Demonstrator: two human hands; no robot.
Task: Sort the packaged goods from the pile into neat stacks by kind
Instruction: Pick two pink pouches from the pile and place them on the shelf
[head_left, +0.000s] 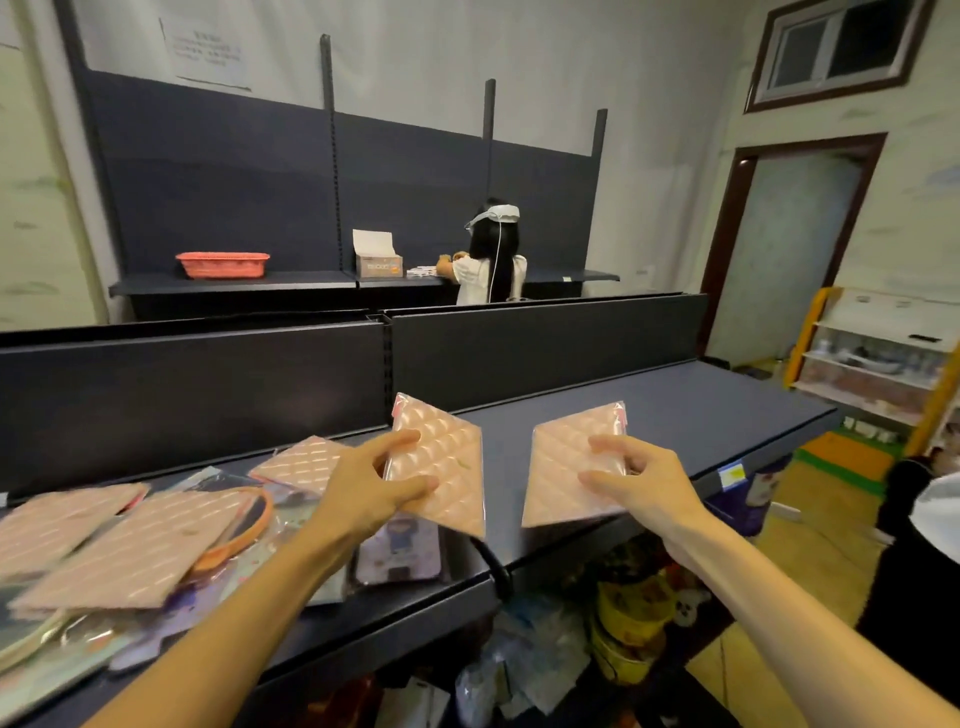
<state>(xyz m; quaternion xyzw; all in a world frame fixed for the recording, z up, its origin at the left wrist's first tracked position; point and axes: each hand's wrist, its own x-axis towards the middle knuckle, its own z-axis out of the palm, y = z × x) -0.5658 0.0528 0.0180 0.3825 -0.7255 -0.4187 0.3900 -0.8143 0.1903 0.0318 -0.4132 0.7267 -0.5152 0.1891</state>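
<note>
My left hand (363, 488) grips a pink quilted packet (447, 457) by its left edge, lifted above the dark shelf (675, 410). My right hand (644, 483) holds a second pink quilted packet (566, 467) of the same kind, just right of the first. To the left lies the pile (171, 540): more pink quilted packets (130, 551), an orange hairband (249, 530), and purple illustrated packets (400, 551) partly under my left packet. One pink packet (298, 462) lies at the back of the pile.
A black hairband (493, 566) hangs over the shelf's front edge. Goods crowd the floor below the shelf (634, 623). A person (493, 260) stands at the far shelf beside a cardboard box (376, 260) and a red basket (223, 264). Another person (919, 519) is at the right.
</note>
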